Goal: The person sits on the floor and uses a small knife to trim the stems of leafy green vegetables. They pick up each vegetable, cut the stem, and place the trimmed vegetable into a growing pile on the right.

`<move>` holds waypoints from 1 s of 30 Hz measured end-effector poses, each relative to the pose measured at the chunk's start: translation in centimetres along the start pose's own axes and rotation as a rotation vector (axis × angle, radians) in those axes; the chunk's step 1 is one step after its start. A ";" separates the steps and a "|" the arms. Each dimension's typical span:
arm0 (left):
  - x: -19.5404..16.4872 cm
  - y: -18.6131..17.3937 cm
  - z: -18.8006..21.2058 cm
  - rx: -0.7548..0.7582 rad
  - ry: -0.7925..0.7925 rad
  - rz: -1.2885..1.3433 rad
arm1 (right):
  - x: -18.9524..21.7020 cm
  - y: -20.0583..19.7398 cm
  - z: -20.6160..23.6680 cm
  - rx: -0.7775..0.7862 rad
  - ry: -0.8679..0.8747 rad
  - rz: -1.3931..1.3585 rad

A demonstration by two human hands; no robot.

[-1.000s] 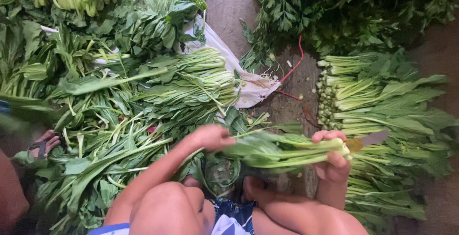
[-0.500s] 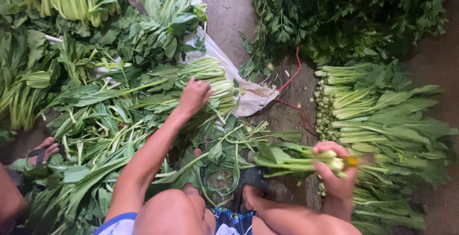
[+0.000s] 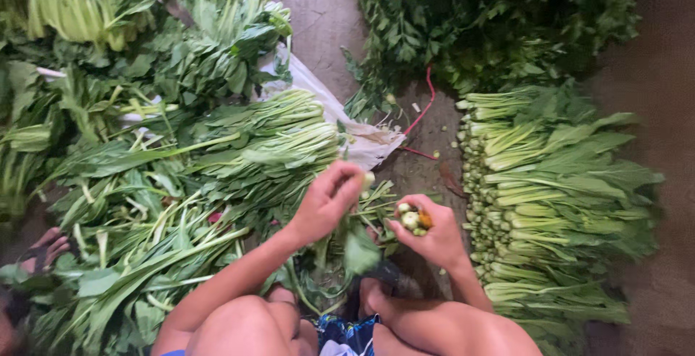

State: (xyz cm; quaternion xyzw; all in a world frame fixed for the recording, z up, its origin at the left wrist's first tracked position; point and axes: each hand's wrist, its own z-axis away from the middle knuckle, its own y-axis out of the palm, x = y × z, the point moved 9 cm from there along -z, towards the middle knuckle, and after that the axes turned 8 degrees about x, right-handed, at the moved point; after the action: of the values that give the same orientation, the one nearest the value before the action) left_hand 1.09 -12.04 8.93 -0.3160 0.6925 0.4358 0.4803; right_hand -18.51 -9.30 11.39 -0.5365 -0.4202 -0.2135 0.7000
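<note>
Person's body seen from the head camera. Left forearm rises from the 7 o'clock corner toward the centre; the left hand [image 3: 329,200] is curled, fingers closed in a pinch grip with the fingertips [image 3: 356,182] pointing to 1 o'clock. Right forearm enters from 5 o'clock; the right hand [image 3: 428,233] is fisted, knuckles toward 12 o'clock. The hands lie near each other, apart. Bare knees sit at 6 o'clock.

Our arms are bare to above the elbow, our knees bare too. Between our legs we see blue patterned shorts [image 3: 346,331] with a white patch. No rings, watch or gloves show.
</note>
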 end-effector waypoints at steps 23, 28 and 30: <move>7.6 3.9 1.9 0.138 -0.332 0.090 | -0.5 2.1 -0.1 0.113 -0.021 0.110; 7.8 3.7 2.3 0.169 -0.349 0.129 | -0.9 2.6 -0.1 0.119 -0.036 0.066; 8.0 3.5 2.4 0.164 -0.354 0.167 | -1.7 2.8 -0.2 0.122 0.025 0.075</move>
State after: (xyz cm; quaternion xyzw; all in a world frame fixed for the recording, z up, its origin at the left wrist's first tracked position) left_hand -3.67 -8.54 2.12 -0.1357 0.6541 0.4650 0.5809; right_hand -17.33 -8.80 8.38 -0.5054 -0.4033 -0.1676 0.7442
